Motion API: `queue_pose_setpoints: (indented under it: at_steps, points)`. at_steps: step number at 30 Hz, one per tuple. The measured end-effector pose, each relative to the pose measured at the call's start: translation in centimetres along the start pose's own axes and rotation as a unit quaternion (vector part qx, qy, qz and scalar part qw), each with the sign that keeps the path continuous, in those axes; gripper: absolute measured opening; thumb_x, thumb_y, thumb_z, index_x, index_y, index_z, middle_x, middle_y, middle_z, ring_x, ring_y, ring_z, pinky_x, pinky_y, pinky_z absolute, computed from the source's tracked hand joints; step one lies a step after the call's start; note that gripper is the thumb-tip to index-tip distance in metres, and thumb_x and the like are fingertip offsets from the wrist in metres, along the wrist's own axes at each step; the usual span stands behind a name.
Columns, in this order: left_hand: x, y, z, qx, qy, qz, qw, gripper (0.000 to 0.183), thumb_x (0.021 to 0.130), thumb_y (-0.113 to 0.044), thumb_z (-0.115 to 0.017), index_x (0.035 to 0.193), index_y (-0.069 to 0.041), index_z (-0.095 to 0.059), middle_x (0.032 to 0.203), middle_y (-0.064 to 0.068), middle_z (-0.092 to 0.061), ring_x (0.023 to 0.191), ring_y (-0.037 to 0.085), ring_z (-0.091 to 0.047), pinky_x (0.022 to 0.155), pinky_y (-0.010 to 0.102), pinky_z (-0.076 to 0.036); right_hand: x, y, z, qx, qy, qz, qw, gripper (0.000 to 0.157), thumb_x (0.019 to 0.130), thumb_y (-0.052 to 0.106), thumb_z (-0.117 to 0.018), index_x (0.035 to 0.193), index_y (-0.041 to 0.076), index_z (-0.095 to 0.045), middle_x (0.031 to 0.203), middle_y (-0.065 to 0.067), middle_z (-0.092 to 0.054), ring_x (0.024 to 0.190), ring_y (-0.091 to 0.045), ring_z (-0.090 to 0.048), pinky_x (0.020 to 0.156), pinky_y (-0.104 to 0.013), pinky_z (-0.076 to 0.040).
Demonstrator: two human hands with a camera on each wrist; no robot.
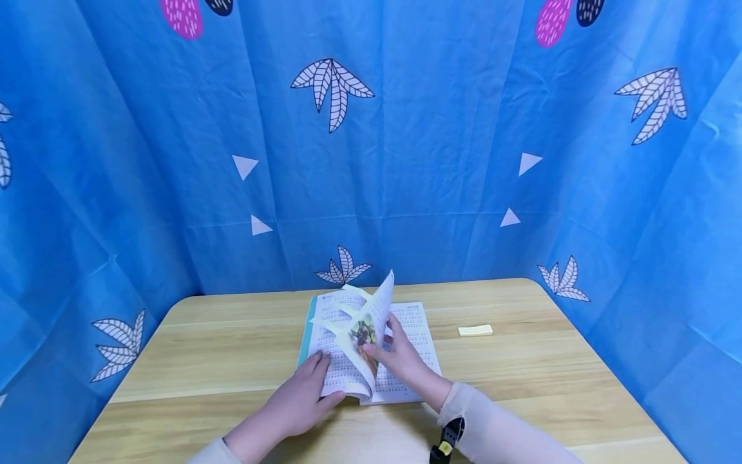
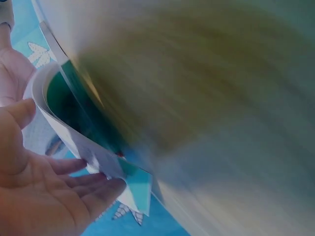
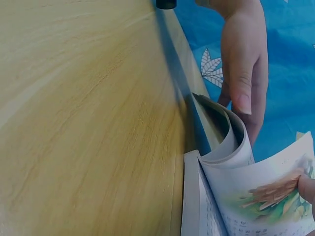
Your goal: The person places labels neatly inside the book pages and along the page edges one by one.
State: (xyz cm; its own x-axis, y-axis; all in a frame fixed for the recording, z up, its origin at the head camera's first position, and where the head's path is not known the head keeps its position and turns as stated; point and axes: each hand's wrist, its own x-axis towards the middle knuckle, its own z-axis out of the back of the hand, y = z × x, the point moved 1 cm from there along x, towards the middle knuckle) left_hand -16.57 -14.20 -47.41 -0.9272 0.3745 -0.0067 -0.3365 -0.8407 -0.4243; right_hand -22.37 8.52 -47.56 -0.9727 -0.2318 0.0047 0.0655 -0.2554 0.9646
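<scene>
An open book (image 1: 406, 322) with printed pages lies on the table, a teal cover edge showing at its left. My right hand (image 1: 402, 357) pinches a raised page (image 1: 382, 303) near the book's middle, thumb on its coloured plant picture (image 3: 268, 196). Several pale yellow slips (image 1: 330, 325) stick out among the lifted pages. On the left half, my left hand (image 1: 301, 396) rests with fingers extended over the page and thumb by the lower edge. The left wrist view shows this left hand (image 2: 54, 182) with loosely straight fingers along the bent pages and teal cover (image 2: 140, 184).
A small pale yellow pad of paper (image 1: 475, 330) lies on the wooden table (image 1: 232, 348), right of the book. Behind and on both sides hangs a blue patterned curtain (image 1: 406, 161). A black band with a yellow mark (image 1: 445, 444) is at the right sleeve.
</scene>
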Motion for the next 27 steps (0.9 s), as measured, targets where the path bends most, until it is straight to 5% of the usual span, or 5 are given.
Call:
queue_pose_setpoints:
  at_steps: [18, 27]
  points:
    - [-1.5, 1.8, 1.5, -0.033, -0.007, -0.005, 0.9994, 0.074, 0.098, -0.049, -0.059, 0.150, 0.001, -0.042, 0.161, 0.019, -0.029, 0.148, 0.040, -0.026, 0.116, 0.057, -0.028, -0.2, 0.8, -1.1, -0.041, 0.018, 0.029, 0.999, 0.092, 0.095, 0.034, -0.069, 0.161, 0.007, -0.010, 0.162, -0.025, -0.019, 0.141, -0.045, -0.036, 0.109, -0.055, -0.039]
    - [-1.8, 2.5, 2.1, -0.032, -0.015, 0.020, 0.9992, 0.072, 0.098, -0.050, -0.060, 0.147, 0.001, -0.047, 0.157, 0.022, -0.034, 0.145, 0.040, -0.031, 0.115, 0.056, -0.032, -0.2, 0.8, -1.7, -0.048, 0.031, 0.047, 0.997, 0.087, 0.097, 0.030, -0.067, 0.161, 0.009, -0.012, 0.163, -0.022, -0.017, 0.145, -0.044, -0.028, 0.112, -0.053, -0.037]
